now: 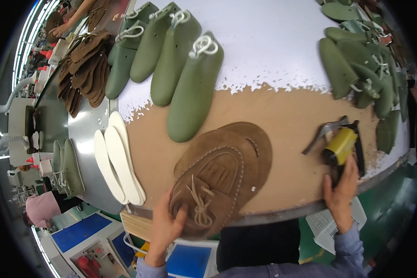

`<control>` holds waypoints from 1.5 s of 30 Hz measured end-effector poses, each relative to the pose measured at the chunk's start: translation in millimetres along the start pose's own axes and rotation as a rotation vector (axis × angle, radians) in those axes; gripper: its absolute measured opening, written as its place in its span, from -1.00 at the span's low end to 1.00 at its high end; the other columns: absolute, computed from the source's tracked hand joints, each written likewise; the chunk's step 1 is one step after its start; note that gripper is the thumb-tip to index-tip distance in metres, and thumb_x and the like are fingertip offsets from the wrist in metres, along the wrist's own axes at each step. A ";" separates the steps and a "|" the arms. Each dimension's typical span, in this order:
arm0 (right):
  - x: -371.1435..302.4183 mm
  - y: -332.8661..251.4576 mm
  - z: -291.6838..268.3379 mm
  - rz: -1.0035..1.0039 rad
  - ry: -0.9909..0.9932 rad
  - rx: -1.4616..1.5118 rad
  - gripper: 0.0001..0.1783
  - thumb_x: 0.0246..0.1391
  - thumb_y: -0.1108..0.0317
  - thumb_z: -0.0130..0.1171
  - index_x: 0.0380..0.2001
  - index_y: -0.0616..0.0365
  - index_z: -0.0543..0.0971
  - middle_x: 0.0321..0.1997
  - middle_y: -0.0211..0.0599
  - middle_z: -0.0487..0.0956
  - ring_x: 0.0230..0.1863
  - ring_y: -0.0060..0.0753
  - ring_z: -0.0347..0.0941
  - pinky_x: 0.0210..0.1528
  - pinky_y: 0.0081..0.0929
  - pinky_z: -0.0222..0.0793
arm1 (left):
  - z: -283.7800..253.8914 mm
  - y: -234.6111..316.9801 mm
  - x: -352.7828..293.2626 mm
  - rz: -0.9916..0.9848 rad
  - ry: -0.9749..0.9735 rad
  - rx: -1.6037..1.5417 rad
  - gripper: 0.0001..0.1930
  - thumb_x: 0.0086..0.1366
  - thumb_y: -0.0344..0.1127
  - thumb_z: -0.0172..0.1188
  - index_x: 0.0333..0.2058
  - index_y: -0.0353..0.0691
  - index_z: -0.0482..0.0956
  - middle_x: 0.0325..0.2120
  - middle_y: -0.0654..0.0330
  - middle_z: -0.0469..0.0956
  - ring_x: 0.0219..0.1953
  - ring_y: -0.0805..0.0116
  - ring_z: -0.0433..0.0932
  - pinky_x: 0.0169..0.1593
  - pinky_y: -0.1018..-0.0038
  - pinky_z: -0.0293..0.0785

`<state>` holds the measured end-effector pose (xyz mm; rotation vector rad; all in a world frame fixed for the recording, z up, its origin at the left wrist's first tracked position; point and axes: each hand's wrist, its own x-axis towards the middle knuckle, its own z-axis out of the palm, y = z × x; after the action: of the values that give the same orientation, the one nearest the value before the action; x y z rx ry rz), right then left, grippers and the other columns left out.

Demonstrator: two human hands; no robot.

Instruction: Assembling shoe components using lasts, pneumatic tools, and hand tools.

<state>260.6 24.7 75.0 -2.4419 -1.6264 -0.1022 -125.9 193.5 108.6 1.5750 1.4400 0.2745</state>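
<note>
My left hand point(167, 226) closed on a brown laced upper point(220, 178) at the near edge of the worktable point(289, 162), my right hand point(344, 193) half-curled at a yellow-and-black tool point(343, 145) toward its right, whether gripping I cannot tell, green lasts point(192, 95) farther across it

Passage between brown uppers point(217, 180) and yellow object point(341, 145); green lasts point(192, 95) block beyond uppers.

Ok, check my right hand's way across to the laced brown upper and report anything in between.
Another brown shoe piece does: partly covered by the laced brown upper, it juts out on the side facing your right hand. I see nothing else standing between them.
</note>
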 end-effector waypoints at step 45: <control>31.3 -125.3 44.7 -0.153 -0.344 0.186 -0.31 -0.06 0.12 0.04 0.19 0.08 0.28 0.36 0.10 0.08 0.39 0.19 -0.09 0.38 0.11 -0.30 | -3.3 85.0 92.7 0.037 0.335 -0.504 -0.70 0.32 -0.33 0.13 -0.02 -0.34 0.49 -0.16 0.09 0.58 -0.08 0.34 0.54 0.00 0.47 0.45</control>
<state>155.2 108.8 53.2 -2.2849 -1.8614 0.4503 -46.8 287.6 135.1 1.1760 1.4439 0.8852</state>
